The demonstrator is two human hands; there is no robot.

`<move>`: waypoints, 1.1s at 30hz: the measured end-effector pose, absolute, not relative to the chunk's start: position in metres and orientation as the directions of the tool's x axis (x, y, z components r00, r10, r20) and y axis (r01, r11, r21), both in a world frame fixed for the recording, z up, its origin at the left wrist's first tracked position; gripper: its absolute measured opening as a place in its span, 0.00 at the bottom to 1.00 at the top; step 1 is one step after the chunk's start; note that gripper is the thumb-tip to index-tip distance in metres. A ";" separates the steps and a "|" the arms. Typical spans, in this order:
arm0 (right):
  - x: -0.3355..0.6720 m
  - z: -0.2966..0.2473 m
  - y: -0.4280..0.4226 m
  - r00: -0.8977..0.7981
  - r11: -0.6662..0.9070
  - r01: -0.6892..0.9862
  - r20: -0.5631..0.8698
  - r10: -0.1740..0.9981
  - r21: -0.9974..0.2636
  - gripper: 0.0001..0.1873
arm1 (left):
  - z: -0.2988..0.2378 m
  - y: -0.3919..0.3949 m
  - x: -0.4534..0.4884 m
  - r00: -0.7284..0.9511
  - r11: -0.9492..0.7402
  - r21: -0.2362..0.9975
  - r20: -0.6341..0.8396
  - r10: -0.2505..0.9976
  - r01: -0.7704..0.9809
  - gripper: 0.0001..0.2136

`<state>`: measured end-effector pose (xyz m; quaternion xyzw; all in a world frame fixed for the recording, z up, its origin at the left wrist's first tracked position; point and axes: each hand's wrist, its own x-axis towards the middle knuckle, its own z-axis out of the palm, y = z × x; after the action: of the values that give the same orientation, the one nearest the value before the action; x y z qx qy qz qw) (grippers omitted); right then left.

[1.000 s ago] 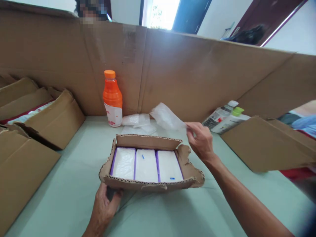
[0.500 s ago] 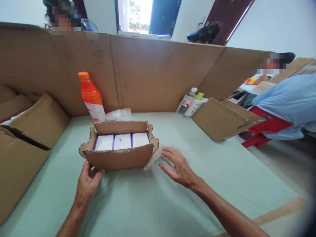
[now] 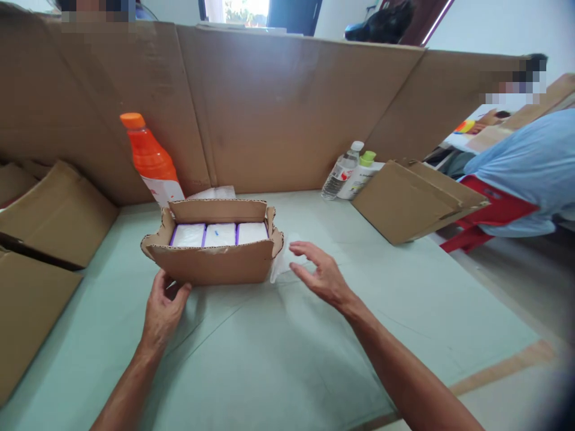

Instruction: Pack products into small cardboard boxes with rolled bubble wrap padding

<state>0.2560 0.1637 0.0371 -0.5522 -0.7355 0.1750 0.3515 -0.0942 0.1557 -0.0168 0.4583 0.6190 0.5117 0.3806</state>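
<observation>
An open-topped cardboard box (image 3: pixel 215 263) stands on the green-covered table, its upper edge rough and wavy. Inside sit three white packs (image 3: pixel 220 234) with purple edges, side by side. My left hand (image 3: pixel 164 305) holds the box's lower left corner, the thumb along the front and the other fingers partly hidden at the side. Off the right end, my right hand (image 3: pixel 321 272) is raised with thumb and fingers apart and nothing visibly gripped. A crumpled piece of clear plastic (image 3: pixel 282 262) lies between that hand and the box.
Behind the box are an orange bottle (image 3: pixel 153 158) and more clear plastic (image 3: pixel 215 193). Cardboard boxes (image 3: pixel 36 317) line the left. A water bottle (image 3: pixel 342 172), a white bottle (image 3: pixel 359 179) and a tilted carton (image 3: pixel 395 203) stand at right. A cardboard partition (image 3: pixel 287 108) crosses the back; people are beyond.
The view has tipped downward. The box sits slightly farther back, now overlapping the orange bottle's base, with my left hand still at its corner. Less of the plastic by my right hand shows.
</observation>
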 end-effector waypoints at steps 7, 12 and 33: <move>0.291 -0.004 0.214 0.181 -0.064 0.847 0.172 0.968 -0.527 0.17 | -0.024 0.081 -0.072 -0.367 0.062 0.896 0.116 0.923 0.440 0.20; 0.274 -0.013 0.199 0.187 -0.045 0.801 0.178 0.966 -0.598 0.07 | -0.014 0.079 -0.030 -0.104 -0.187 0.837 0.278 0.955 0.514 0.18; 0.263 0.028 0.017 -0.117 -0.110 0.184 -0.133 0.984 -0.977 0.24 | -0.001 0.049 -0.017 -0.009 0.253 0.965 -0.253 0.968 0.071 0.13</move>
<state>0.2625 0.0173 0.0277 -0.5389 -0.5419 0.5146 0.3887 -0.0174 0.0493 -0.0012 0.4497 0.5771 0.4141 0.5415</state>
